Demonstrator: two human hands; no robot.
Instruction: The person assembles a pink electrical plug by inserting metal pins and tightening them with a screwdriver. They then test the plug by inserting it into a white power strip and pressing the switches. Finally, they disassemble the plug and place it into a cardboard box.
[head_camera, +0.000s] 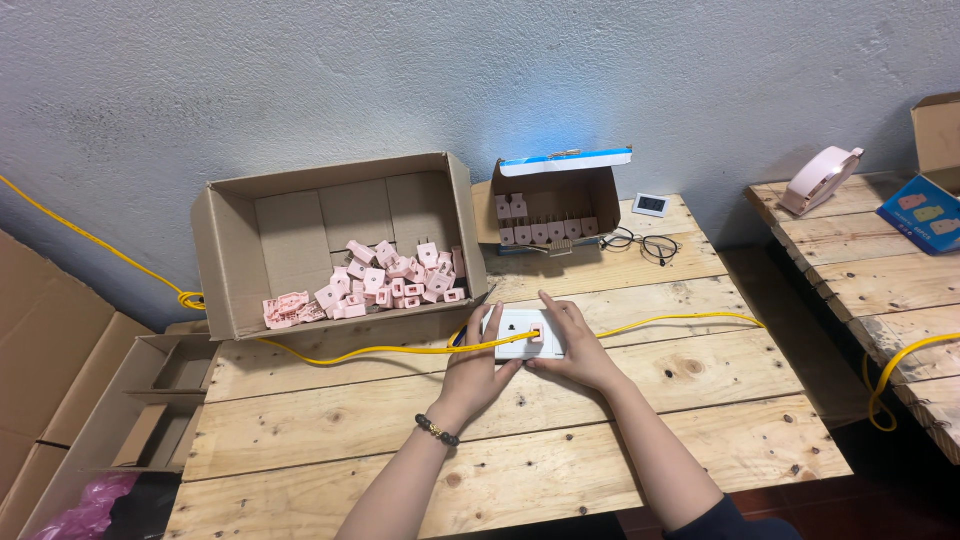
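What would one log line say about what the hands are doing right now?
left hand: on white socket block | right hand: on block | yellow cable: across table | cardboard box: pink plugs

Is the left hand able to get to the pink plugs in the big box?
Probably yes. The left hand rests on the white socket block, and the pink plugs lie just beyond in the big box, whose near side is open.

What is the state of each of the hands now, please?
Left hand: open, fingers resting on the white socket plate.
Right hand: open, laid flat on the same plate, gripping nothing.
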